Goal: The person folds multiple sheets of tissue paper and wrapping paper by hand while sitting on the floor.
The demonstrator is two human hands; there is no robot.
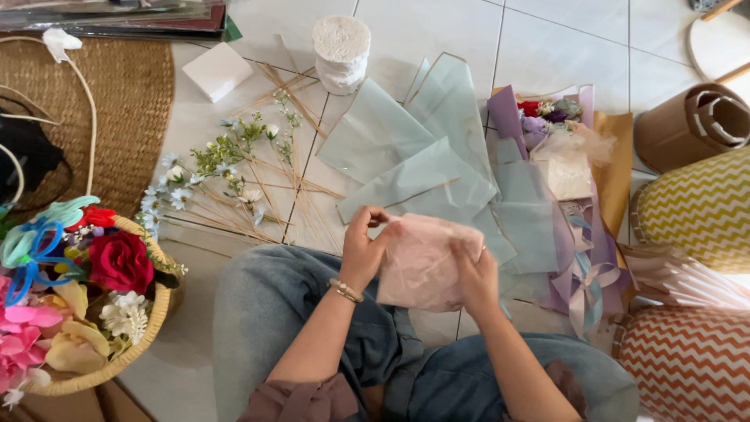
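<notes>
I hold a pale pink sheet of thin wrapping paper [422, 262], crumpled and folded into a soft rectangle, raised above my lap; its top edge tilts toward one o'clock.

Both hands, left hand [361, 252] and right hand [475, 275], hold pink tissue paper [422, 262] above pale green wrapping sheets [406, 152] on tiled floor [562, 47].

Basket [152, 312] left of knees, paper sheets [406, 156] ahead, bouquet [562, 180] right w/ cushions [695, 211].

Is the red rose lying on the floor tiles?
No, the red rose sits in the woven basket with other flowers.
</notes>
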